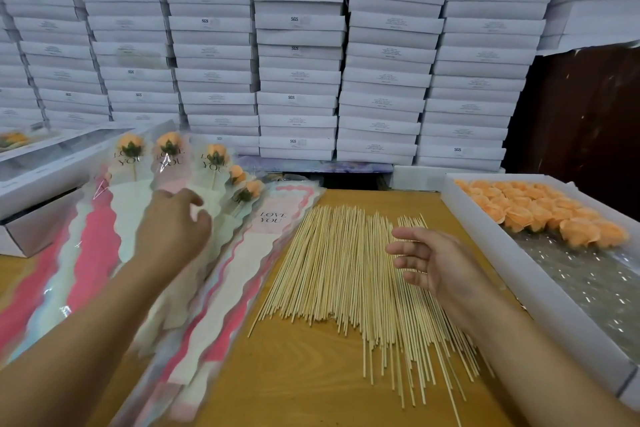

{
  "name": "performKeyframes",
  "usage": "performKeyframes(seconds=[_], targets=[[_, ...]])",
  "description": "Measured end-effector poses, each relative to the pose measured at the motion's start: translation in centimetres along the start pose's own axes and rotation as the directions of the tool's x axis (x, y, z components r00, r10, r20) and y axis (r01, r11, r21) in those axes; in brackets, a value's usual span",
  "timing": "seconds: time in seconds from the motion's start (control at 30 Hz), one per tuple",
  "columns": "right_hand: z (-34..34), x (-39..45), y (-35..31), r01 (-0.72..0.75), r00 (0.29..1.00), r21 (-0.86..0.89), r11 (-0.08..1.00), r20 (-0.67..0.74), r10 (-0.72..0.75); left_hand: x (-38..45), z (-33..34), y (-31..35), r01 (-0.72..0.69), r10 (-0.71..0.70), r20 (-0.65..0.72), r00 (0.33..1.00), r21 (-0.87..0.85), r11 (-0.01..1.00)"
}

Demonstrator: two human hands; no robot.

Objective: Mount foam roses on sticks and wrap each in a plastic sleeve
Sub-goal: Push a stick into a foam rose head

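Nearest, the wooden table (298,374) carries a loose spread of bamboo sticks (346,274), fanned out between the two forearms. Over their right part hovers the right hand (433,263), fingers straight and slightly parted, holding nothing; whether it touches the sticks I cannot tell. To the left, the left hand (173,225) hangs over the wrapped roses (169,156), fingers loosely curled with nothing visibly pinched between them, though motion blur makes this uncertain. Beside them lies a stack of empty plastic sleeves (270,229) printed "LOVE YOU". At the right edge sits a white tray (519,253) with unmounted orange foam roses (540,211) at its far end. Behind everything rises a wall of stacked white boxes (298,62).

By my reading, one finished rose has just been laid with the others and a new round begins: the next move calls for separating a single stick from the heap, then taking a rose from the tray.
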State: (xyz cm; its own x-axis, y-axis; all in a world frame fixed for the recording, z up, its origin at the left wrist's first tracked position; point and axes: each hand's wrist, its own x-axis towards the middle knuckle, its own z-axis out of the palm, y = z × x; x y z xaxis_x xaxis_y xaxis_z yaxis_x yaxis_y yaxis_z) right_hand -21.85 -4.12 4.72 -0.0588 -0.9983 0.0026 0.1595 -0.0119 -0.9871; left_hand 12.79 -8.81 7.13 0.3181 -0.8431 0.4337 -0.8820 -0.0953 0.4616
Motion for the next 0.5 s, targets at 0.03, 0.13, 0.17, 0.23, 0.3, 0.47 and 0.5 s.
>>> performKeyframes(seconds=[0.03, 0.13, 0.17, 0.23, 0.3, 0.47, 0.5], targets=[[0.0, 0.0, 0.0, -0.001, 1.000, -0.003, 1.000, -0.001, 0.001, -0.3, 0.2, 1.3, -0.046, 0.047, 0.028, 0.998, -0.039, 0.998], [-0.1, 0.0, 0.0, -0.006, 1.000, 0.001, 1.000, -0.005, 0.006, -2.6, 1.2, 5.3, -0.186, 0.206, 0.114, 0.972, -0.163, 0.969], [-0.1, 0.0, 0.0, -0.009, 1.000, 0.003, 1.000, -0.007, 0.009, -3.7, 1.8, 6.5, -0.227, 0.257, 0.143, 0.956, -0.193, 0.955], [-0.1, 0.1, 0.1, -0.016, 1.000, 0.002, 1.000, -0.019, 0.016, -6.3, 3.4, 8.3, -0.292, 0.345, 0.229, 0.910, -0.236, 0.927], [-0.3, 0.2, 0.2, -0.021, 0.999, -0.005, 1.000, -0.039, 0.020, -8.8, 5.0, 9.6, -0.360, 0.421, 0.336, 0.842, -0.231, 0.904], [-0.4, 0.5, 0.3, -0.034, 0.997, -0.011, 0.999, -0.064, 0.034, -12.3, 7.5, 10.4, -0.534, 0.503, 0.489, 0.712, -0.086, 0.841], [-0.5, 0.5, 0.4, -0.034, 0.997, -0.011, 0.999, -0.066, 0.033, -12.7, 7.8, 10.3, -0.552, 0.513, 0.499, 0.698, -0.079, 0.830]])
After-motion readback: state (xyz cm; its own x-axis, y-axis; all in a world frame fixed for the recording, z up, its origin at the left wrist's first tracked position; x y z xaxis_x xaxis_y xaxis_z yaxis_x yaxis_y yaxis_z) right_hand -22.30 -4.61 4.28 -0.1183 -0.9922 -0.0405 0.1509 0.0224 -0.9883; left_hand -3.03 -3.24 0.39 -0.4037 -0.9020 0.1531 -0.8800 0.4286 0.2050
